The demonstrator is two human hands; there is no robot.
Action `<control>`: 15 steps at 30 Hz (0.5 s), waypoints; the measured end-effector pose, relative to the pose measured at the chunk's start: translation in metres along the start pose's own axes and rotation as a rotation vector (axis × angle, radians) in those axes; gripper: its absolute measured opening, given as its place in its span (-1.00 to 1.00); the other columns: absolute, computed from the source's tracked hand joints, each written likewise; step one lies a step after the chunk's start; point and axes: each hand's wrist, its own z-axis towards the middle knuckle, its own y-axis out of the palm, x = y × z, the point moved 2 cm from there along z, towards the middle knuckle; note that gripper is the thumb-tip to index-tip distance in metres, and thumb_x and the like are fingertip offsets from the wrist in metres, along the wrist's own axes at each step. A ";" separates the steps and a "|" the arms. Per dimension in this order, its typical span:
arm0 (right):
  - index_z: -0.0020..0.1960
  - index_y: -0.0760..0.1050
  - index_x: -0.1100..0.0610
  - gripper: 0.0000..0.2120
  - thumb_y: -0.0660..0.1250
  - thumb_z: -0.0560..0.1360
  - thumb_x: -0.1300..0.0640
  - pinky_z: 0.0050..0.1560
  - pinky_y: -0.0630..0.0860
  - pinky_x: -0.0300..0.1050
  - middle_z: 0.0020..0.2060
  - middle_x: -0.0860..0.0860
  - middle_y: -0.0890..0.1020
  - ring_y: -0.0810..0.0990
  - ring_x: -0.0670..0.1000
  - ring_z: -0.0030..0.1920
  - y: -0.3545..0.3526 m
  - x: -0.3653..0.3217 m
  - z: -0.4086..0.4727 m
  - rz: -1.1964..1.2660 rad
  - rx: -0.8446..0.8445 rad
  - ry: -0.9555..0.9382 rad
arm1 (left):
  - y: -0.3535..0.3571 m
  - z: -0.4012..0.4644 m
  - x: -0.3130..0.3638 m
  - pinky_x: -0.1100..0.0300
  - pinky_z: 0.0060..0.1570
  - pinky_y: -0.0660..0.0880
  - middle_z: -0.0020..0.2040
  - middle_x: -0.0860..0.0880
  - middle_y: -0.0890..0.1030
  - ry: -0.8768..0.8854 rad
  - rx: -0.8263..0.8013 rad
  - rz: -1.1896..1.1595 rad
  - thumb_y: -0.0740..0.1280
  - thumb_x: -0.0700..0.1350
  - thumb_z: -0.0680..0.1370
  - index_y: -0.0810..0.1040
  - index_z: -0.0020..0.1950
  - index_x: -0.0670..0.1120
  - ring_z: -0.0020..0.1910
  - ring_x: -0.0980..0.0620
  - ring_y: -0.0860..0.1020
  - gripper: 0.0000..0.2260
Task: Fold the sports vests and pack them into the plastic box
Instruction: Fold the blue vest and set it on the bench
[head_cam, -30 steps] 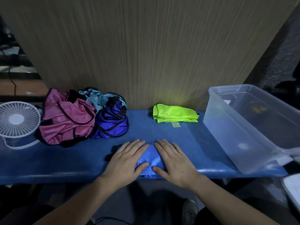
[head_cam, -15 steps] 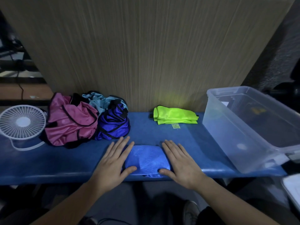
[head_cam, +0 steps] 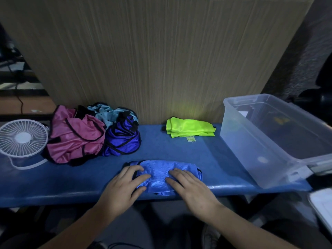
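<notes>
Both hands, left hand (head_cam: 124,186) and right hand (head_cam: 190,186), press flat, fingers loosely extended, on the folded blue vest (head_cam: 159,175) at the tabletop's (head_cam: 179,151) near edge; next, likely lifting it into the plastic box (head_cam: 251,146), right.

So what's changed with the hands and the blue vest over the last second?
Both hands slid apart along the folded blue vest, then came partway back: the left hand and right hand now press flat on its ends. Nothing was picked up. The green vest, vest pile and plastic box stayed put.
</notes>
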 end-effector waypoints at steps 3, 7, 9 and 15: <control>0.40 0.44 0.05 -0.54 0.11 0.52 0.18 0.43 0.37 -0.06 0.39 0.03 0.48 0.45 0.06 0.41 0.000 0.005 0.003 0.027 -0.002 0.029 | 0.000 0.007 0.004 0.29 -0.02 0.46 0.22 0.11 0.49 -0.026 -0.002 -0.006 0.27 0.10 0.53 0.58 0.24 0.14 0.14 0.09 0.51 -0.70; 0.34 0.50 0.05 -0.59 0.12 0.54 0.13 0.41 0.35 -0.10 0.34 0.02 0.52 0.47 0.05 0.36 0.000 0.016 0.005 0.015 0.022 0.072 | 0.006 0.023 0.009 0.27 -0.08 0.50 0.22 0.14 0.47 -0.066 -0.011 -0.020 0.26 0.11 0.52 0.56 0.23 0.17 0.15 0.12 0.48 -0.70; 0.32 0.51 0.04 -0.62 0.14 0.56 0.10 0.39 0.31 -0.12 0.30 0.02 0.52 0.48 0.05 0.32 -0.001 0.025 0.006 0.009 0.037 0.112 | 0.012 0.033 0.013 0.25 -0.08 0.52 0.22 0.14 0.46 -0.075 -0.013 -0.033 0.26 0.11 0.53 0.56 0.23 0.17 0.15 0.10 0.49 -0.71; 0.23 0.61 0.04 -0.56 0.16 0.41 0.13 0.08 0.43 -0.04 0.08 0.04 0.54 0.54 0.13 0.05 -0.009 0.053 0.009 -0.071 0.018 0.328 | 0.033 0.068 0.028 0.19 0.00 0.54 0.19 0.13 0.45 -0.086 0.009 -0.085 0.39 0.02 0.51 0.57 0.23 0.16 0.16 0.09 0.47 -0.71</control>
